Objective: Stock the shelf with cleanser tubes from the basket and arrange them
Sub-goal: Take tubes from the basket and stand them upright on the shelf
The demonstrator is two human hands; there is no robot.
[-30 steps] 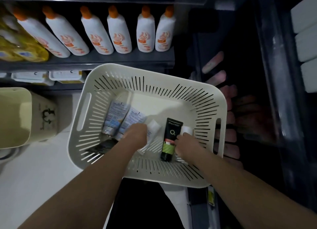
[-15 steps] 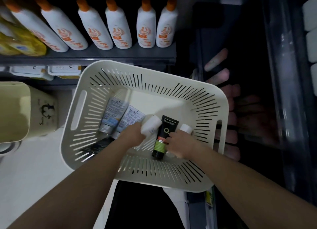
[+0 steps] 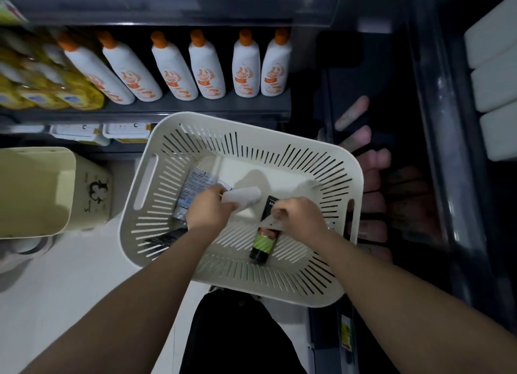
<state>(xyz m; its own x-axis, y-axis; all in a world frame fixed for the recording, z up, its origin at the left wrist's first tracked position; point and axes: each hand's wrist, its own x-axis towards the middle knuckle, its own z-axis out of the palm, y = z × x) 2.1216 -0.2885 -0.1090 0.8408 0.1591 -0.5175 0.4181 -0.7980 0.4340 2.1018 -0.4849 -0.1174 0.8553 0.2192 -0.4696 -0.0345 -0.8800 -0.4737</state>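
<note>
A cream slotted basket (image 3: 173, 138) sits in front of me, below the shelf. My left hand (image 3: 208, 208) is shut on a white cleanser tube (image 3: 244, 196), lifted a little off the basket floor. My right hand (image 3: 298, 219) grips a second white tube (image 3: 272, 223) that lies across a black-and-green tube (image 3: 263, 243). A pale blue tube (image 3: 193, 184) lies at the basket's left, partly under my left hand. A dark tube (image 3: 167, 238) rests near the front left wall.
White bottles with orange caps (image 3: 207, 68) stand in a row on the dark shelf (image 3: 195, 109) above the basket. Yellow packs (image 3: 42, 91) fill its left end. A cream bin (image 3: 39, 191) stands at left. Pink tubes (image 3: 363, 138) lie on the dark shelf at right.
My left hand has lifted the white tube up and tipped it rightward. My right hand has closed over the second white tube, covering the top of the black-and-green tube.
</note>
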